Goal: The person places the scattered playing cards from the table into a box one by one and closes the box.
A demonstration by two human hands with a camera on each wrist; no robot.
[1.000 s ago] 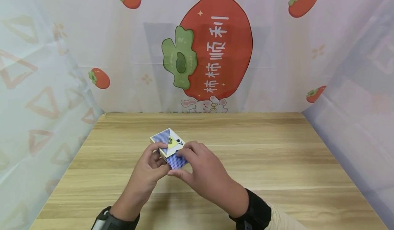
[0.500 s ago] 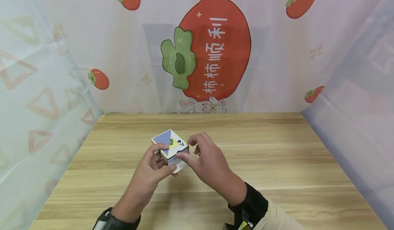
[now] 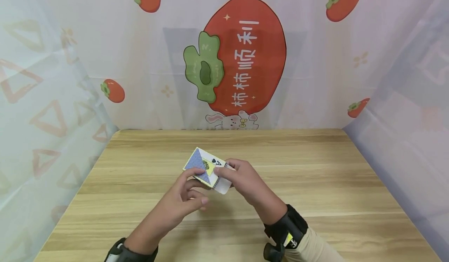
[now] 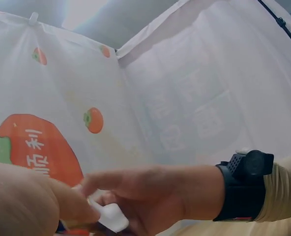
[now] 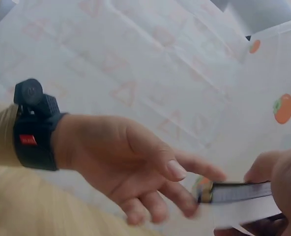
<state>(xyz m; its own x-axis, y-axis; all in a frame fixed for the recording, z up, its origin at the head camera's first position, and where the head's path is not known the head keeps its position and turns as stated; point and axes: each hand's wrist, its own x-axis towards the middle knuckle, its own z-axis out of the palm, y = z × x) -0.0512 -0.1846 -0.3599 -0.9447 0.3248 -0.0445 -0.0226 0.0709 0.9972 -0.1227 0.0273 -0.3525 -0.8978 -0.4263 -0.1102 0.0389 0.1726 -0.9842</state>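
A playing card box (image 3: 200, 164), blue-checked and white with an ace of spades corner, is tilted above the table between both hands. Its white end flap (image 3: 221, 185) hangs out on the near side. My right hand (image 3: 247, 182) grips the flap end, thumb on top and fingers beneath. My left hand (image 3: 179, 199) touches the far-left end with its index finger over the top; its thumb stands free of the box. In the right wrist view, the left hand's fingers are extended beside the box's narrow side (image 5: 241, 192). The inside of the box is hidden.
A wood-grain table (image 3: 315, 184) lies beneath the hands. Behind it hangs a white curtain (image 3: 308, 98) printed with persimmons, with more cloth on the left and right. Each wrist wears a black camera strap (image 3: 287, 227).
The box has shifted to the right and turned. The right hand has moved from the opened flap to gripping the box end, while the left thumb has come off the box.
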